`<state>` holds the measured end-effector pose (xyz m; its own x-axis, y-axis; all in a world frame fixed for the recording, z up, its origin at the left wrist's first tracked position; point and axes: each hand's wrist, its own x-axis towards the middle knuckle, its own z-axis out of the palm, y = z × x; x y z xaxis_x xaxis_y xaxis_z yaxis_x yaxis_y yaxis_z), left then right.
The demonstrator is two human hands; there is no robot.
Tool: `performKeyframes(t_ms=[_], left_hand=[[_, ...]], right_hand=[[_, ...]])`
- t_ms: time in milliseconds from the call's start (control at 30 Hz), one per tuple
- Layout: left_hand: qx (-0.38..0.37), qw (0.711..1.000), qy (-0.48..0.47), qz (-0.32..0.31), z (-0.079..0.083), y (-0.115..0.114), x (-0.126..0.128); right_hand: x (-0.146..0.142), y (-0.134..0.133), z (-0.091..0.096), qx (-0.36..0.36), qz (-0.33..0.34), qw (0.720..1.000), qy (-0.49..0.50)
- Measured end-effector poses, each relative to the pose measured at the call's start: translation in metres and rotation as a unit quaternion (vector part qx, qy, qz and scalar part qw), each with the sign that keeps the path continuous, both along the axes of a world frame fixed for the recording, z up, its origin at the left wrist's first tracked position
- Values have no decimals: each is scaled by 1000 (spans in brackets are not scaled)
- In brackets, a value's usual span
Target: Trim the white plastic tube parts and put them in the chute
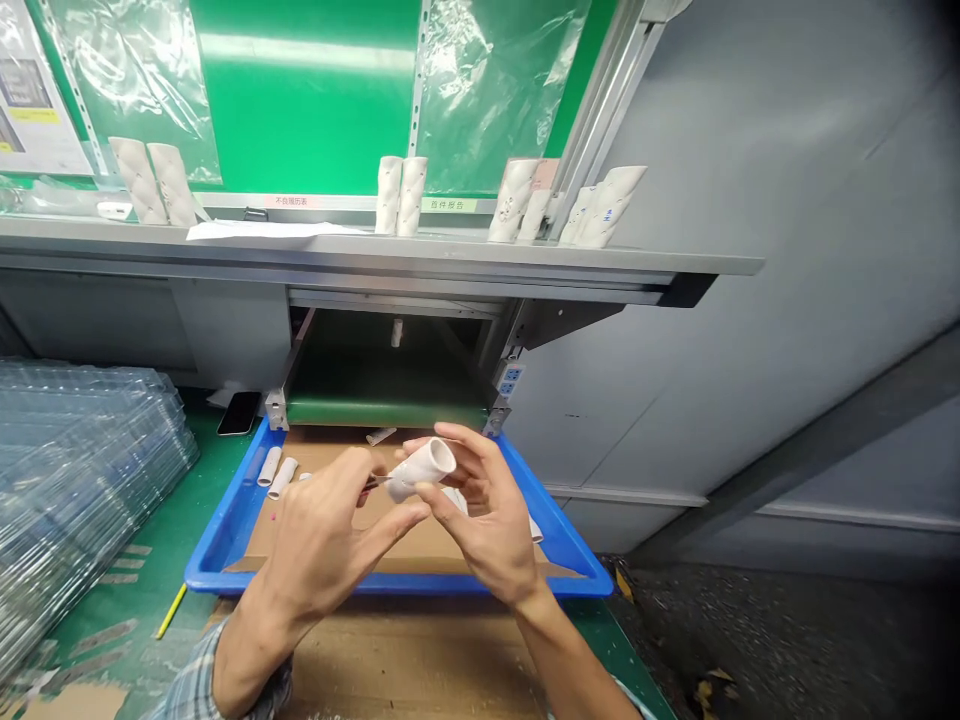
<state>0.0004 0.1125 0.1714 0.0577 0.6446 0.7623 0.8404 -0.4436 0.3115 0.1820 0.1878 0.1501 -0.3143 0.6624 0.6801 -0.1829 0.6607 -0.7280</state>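
My right hand [487, 510] is closed around a hollow white tube [421, 470], gripping it between thumb and fingers. The tube is tilted, with its round open end toward the upper right. On its other side is my left hand [330, 530], its fingers curled around a small tool [373, 483] with a thin metal tip. That tip meets the tube's left side, and my left thumb reaches beneath the tube. Most of the tool is hidden by the fingers, so its kind cannot be made out. Both hands are above a blue tray [397, 582] lined with cardboard.
More white tubes [282, 478] lie in the tray. Behind it a green conveyor belt [382, 385] carries another tube [397, 333]. Several patterned tubes stand on the metal shelf [450, 255]. Stacked clear plastic trays [82, 480], a phone [239, 413] and a yellow stick [171, 611] are at left.
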Motion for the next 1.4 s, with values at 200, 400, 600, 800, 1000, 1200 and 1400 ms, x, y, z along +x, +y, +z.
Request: performKeyframes(t_ms=[200, 400, 600, 800, 1000, 1200, 1400], left_hand=[[11, 994, -37, -104, -2, 6, 5], [124, 990, -30, -64, -2, 1, 9], [157, 987, 9, -25, -5, -11, 9], [216, 975, 44, -26, 0, -20, 16], [222, 972, 70, -27, 2, -25, 23], [195, 978, 78, 17, 4, -35, 27], [79, 995, 23, 52, -5, -51, -1]], right_hand=[[-13, 2, -3, -186, 117, 970, 102], [-20, 3, -9, -254, 194, 946, 50], [-21, -3, -9, -203, 178, 961, -66], [-18, -3, -7, -103, 70, 968, -218], [-12, 0, -2, -53, 7, 966, -254], [3, 4, 2, -57, 43, 978, -197], [7, 6, 6, -34, 192, 954, -228]])
